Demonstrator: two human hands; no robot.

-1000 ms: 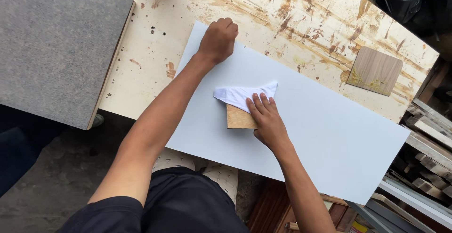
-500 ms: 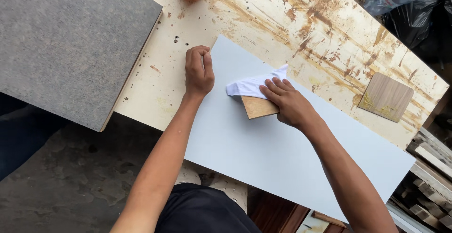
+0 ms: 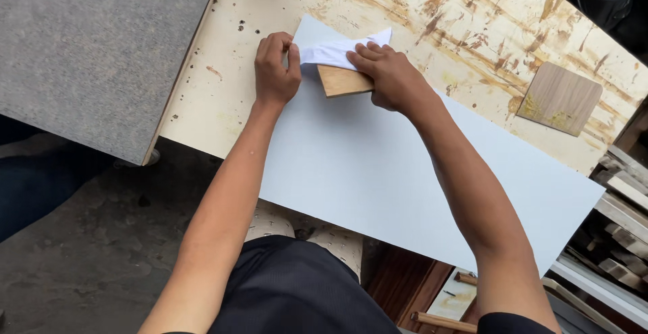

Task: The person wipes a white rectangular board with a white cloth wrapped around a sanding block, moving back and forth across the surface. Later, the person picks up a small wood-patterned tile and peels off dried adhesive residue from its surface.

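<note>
On the counter (image 3: pixel 223 114), which is a cream board all stained with rusty brown streaks, I've got a long pale grey-white sheet (image 3: pixel 378 172) lying flat, running from about 11 o'clock down to 4 o'clock, with its near long edge hanging off the counter over my lap. My left hand (image 3: pixel 275 67) is up at the sheet's 11 o'clock corner, fingers curled over and thumb out, pressing down right on the sheet's edge, not really gripping anything as far as I can see. My right hand (image 3: pixel 386 74) is just beside it toward 3 o'clock, fingers flat and together, palm down on a small wooden block (image 3: pixel 344 81) with a white cloth (image 3: pixel 337 49) wrapped over its top end; the cloth pokes out past my fingertips toward 12 o'clock. The block sits flat on the sheet, close to that same corner, nearly touching my left thumb. Over at 2 o'clock there's a square wood-grain sample piece (image 3: pixel 560 97) lying on the bare counter, well apart from my hands. At 10 o'clock a big grey stone-look slab (image 3: pixel 88 50) overlaps the counter's left edge. Some timber offcuts (image 3: pixel 621 239) are stacked low at 4 o'clock.
</note>
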